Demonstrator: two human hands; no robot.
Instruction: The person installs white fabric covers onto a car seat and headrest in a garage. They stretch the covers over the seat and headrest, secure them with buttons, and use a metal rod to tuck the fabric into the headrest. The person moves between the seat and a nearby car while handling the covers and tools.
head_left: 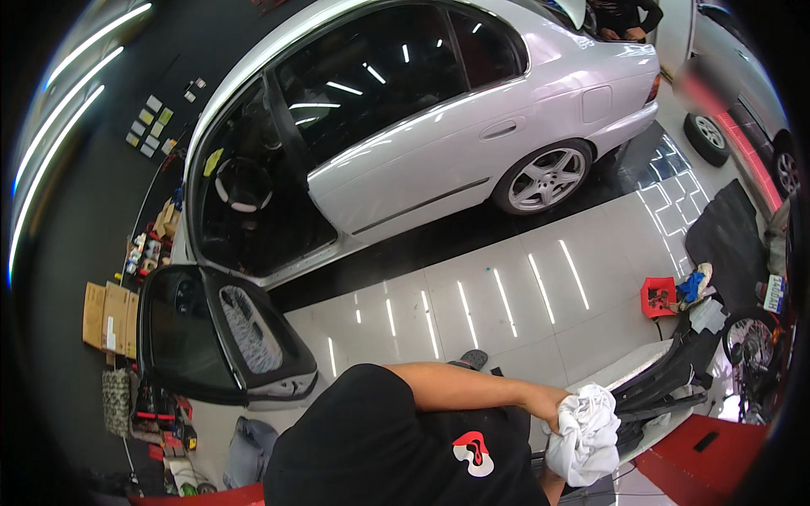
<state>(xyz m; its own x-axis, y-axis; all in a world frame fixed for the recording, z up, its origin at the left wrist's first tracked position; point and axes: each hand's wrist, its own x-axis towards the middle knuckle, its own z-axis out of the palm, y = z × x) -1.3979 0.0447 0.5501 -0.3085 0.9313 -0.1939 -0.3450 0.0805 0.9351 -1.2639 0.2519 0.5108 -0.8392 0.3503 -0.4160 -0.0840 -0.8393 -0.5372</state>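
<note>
A bunched white cloth (584,438) is in my left hand (550,408), whose arm reaches across my body to the right. The fingers curl into its folds at the upper left side. Below the cloth a bit of my right forearm (553,487) shows; the right hand itself is hidden behind the cloth, so its grip does not show. Ahead stands a silver car (422,169) with its front door (228,337) swung wide. Inside, a steering wheel (245,184) is partly visible.
Dark trim pieces (666,384) lie beside the cloth on the right, near a red panel (704,460). A red bin (657,297) sits on the tiled floor (472,287). Cardboard boxes (110,316) stand left. Another person (629,21) is at the car's rear; a loose wheel (706,139) is nearby.
</note>
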